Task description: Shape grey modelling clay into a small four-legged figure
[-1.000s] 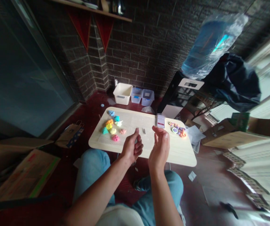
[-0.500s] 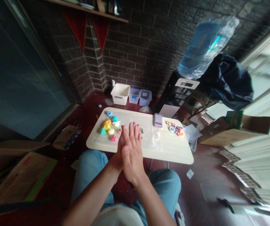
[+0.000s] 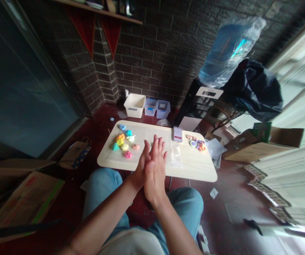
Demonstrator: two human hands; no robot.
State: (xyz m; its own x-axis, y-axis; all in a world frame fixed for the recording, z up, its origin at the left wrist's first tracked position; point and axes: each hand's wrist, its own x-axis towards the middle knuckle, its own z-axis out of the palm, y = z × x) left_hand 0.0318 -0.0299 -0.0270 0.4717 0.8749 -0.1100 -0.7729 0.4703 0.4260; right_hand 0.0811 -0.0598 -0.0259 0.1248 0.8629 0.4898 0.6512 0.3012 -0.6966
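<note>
Over the near edge of the table, my left hand (image 3: 142, 166) and my right hand (image 3: 155, 170) are pressed palm to palm with their fingers stretched forward. The right hand lies on top, its thumb crossing toward the left. Whatever may be between the palms is hidden. To the left of my hands lie soft lumps of coloured modelling clay: a pink one (image 3: 128, 154), a peach one (image 3: 136, 147), a pale yellow one (image 3: 125, 147), a green one (image 3: 115, 146), an orange one (image 3: 120, 137) and several others.
A clear textured mat (image 3: 152, 132) covers part of the pale table (image 3: 197, 170). A phone (image 3: 177, 134) is at the back edge, with small colourful pieces (image 3: 201, 145) to its right. Behind stand a white bin (image 3: 135, 106), clear boxes (image 3: 163, 109) and a water dispenser (image 3: 192, 122).
My pressed hands have slid against each other and shifted slightly right, the right hand's fingers spreading a little. The peach lump shows more fully now. The view has moved slightly.
</note>
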